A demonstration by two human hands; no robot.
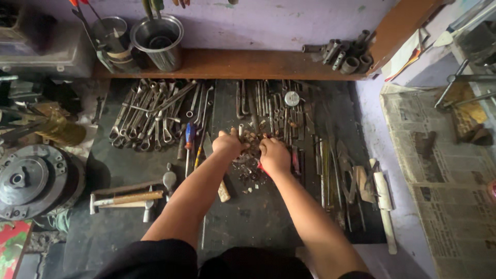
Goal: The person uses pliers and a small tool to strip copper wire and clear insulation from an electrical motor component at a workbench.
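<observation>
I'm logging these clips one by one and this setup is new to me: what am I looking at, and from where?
There is one picture, from a camera on a person's head, looking down at their own bare hands. The left hand and right hand are both in a heap of small metal parts on a dark mat; what each grip holds is hidden. Around them lie wrenches, hammers, screwdrivers and files. A steel cup stands on the wooden shelf.

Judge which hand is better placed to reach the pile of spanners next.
Left. The left hand sits on the small-parts heap nearer the pile of spanners, which lies on its side of the dark mat. The right hand would have to cross over it.
</observation>
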